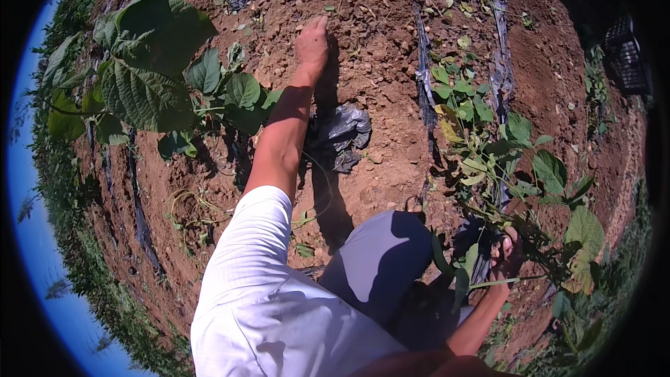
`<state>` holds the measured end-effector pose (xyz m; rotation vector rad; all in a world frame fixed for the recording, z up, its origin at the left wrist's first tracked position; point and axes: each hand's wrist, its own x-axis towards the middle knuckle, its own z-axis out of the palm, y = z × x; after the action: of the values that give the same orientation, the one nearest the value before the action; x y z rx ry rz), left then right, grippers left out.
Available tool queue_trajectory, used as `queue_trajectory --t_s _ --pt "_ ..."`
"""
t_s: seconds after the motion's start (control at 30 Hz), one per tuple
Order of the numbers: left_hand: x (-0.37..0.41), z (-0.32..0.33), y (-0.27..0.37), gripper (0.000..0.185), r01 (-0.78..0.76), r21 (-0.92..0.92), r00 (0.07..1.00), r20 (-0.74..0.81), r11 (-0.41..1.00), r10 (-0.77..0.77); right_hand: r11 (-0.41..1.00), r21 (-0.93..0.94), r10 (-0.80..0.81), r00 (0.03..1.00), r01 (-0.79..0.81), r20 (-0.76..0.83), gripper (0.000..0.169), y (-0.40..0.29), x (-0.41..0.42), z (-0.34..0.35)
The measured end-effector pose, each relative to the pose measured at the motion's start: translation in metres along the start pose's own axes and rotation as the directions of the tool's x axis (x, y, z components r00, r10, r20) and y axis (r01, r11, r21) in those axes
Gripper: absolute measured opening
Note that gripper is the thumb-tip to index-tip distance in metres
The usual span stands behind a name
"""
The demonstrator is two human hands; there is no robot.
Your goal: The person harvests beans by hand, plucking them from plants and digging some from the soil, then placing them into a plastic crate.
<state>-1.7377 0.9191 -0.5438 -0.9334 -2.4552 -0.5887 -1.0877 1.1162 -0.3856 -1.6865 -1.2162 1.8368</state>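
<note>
My left hand (312, 44) reaches far out over the loose reddish soil (377, 70). Its back faces me and the fingers curl down; whether anything is pinched under them is hidden. At the lower right, my right hand (505, 257) is closed around the stems of a leafy bean-like plant (518, 188), partly in shadow. Green and yellowing leaves spread above and beside that hand. Under my left forearm lies a crumpled piece of dark plastic film (343, 131).
Another broad-leaved plant (146, 89) rises close at the upper left. Strips of plastic mulch film (423, 70) run along the rows. My bent knee (382, 256) is between my arms. A dark plastic crate (625, 57) stands at the far right. Cut vines (193, 196) lie left.
</note>
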Motion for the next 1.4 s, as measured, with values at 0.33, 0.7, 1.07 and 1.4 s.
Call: queue_trajectory --t_s 0.33,0.7,1.07,1.4 --pt "0.017 0.028 0.028 0.019 0.088 0.13 0.92 0.369 0.988 -0.131 0.988 0.0 -0.151 0.987 0.152 0.052 0.045 0.004 0.005 -0.003" --pt "-0.055 0.039 0.086 0.024 0.47 -0.419 0.803 0.568 0.777 -0.179 0.999 -0.036 -0.025 0.984 0.032 0.178 0.041 -0.024 0.002 0.001" --pt "-0.147 -0.076 0.192 0.034 0.661 -0.466 0.607 0.793 0.588 -0.055 0.993 -0.114 0.032 0.921 0.014 0.388 0.034 -0.057 0.0 -0.006" --pt "-0.216 -0.144 0.222 0.034 0.471 -0.45 0.607 0.789 0.759 0.091 0.995 0.101 -0.064 0.773 0.0 0.632 0.038 -0.05 0.012 -0.003"
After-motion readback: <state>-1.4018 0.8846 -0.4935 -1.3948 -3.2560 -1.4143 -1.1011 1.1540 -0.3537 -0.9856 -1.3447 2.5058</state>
